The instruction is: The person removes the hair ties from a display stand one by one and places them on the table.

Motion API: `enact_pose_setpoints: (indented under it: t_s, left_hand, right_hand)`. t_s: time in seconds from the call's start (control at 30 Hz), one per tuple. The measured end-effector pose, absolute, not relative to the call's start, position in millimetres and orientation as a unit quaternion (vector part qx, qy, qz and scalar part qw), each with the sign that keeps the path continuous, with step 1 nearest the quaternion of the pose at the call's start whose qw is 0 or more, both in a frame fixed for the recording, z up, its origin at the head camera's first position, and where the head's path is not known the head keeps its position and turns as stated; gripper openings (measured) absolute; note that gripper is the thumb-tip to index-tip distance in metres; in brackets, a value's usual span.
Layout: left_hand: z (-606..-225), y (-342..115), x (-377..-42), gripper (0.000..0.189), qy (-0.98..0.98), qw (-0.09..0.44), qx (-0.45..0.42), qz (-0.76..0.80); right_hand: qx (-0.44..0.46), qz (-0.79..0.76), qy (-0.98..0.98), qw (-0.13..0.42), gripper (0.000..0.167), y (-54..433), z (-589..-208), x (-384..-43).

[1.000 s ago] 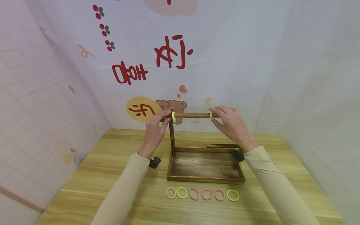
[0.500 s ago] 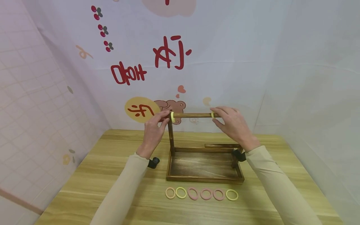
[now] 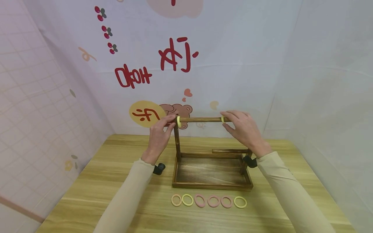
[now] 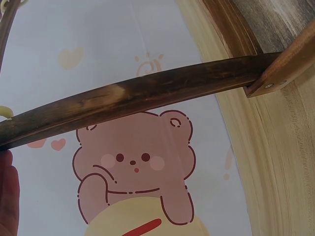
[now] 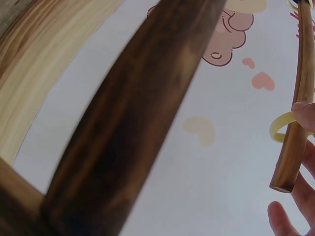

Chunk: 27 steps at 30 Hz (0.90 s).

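A dark wooden stand point(image 3: 177, 142) carries a horizontal rod point(image 3: 201, 119) at its top, its right end free in the right wrist view. My right hand point(image 3: 247, 131) pinches a yellow ring point(image 5: 276, 127) that encircles the rod close to that free end. At the left end, another yellow ring point(image 3: 179, 122) hangs on the rod against the post. My left hand point(image 3: 158, 137) grips the top of this post with thumb and fingers, right beside that ring. Only part of the left hand point(image 4: 9, 196) shows in the left wrist view.
The stand's shallow tray base point(image 3: 212, 186) rests on the wooden table point(image 3: 116, 181). A shorter lower bar point(image 3: 230, 151) juts left from a right-hand post. In front lie several rings in a row, including a pink ring point(image 3: 214, 201) and a yellow ring point(image 3: 240, 202). A printed cloth point(image 3: 239, 74) hangs behind.
My right hand and the yellow ring it pinches have slid a little to the right along the rod. My left hand stays at the post's top.
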<state>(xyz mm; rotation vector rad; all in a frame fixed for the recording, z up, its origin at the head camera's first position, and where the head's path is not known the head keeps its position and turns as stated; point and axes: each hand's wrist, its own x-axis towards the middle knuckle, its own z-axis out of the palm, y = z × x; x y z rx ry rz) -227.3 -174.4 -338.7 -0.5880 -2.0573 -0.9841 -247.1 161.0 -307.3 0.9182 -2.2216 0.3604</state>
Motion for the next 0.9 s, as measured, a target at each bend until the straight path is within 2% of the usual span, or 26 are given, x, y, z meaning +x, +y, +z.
enact_pose_setpoints:
  t_s: [0.9]
  left_hand:
    - [-340, -176, -228, 0.029, -0.806, 0.386, -0.233, -0.383]
  right_hand:
    - [0.348, 0.136, -0.862, 0.342, 0.051, 175, -308, -247]
